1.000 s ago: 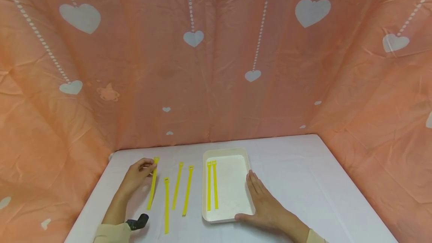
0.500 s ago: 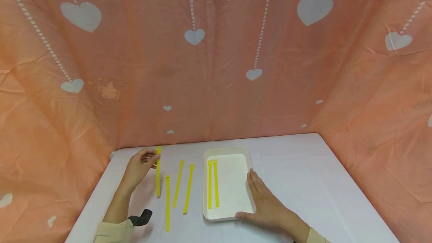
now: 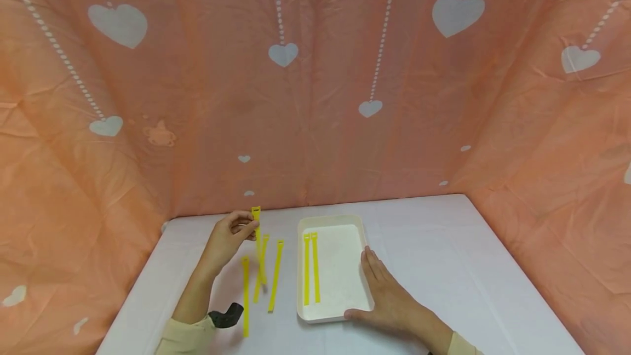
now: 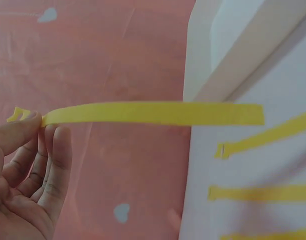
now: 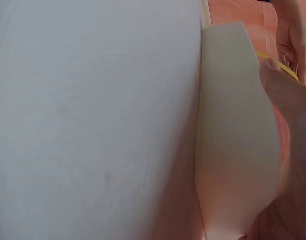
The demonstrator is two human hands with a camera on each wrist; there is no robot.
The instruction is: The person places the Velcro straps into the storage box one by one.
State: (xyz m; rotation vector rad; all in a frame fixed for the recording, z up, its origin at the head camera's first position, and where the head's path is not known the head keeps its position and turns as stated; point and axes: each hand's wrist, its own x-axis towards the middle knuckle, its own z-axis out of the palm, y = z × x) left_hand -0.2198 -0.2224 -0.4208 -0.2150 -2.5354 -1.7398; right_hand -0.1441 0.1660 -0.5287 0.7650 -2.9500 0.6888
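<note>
My left hand (image 3: 223,245) pinches a yellow strap-like cable tie (image 4: 153,113) near its slotted head, between thumb and fingers. Its tail hangs above the table, in front of another cable tie (image 3: 266,242) in the head view. Two more yellow ties lie on the table beside it, a nearer tie (image 3: 246,305) and a tie (image 3: 276,275) closer to the tray. The cream rectangular tray (image 3: 342,267) holds two ties (image 3: 307,270) side by side along its left part. My right hand (image 3: 389,300) rests against the tray's right side, fingers straight, thumb at the near right corner.
A white cloth covers the table (image 3: 443,251). Peach fabric (image 3: 315,152) printed with white hearts stands behind and at both sides. A black device (image 3: 227,316) sits at my left wrist.
My left hand has lifted the pinched cable tie off the table's left part and carried it right, over the lying ties. The right hand and the tray have stayed in place.
</note>
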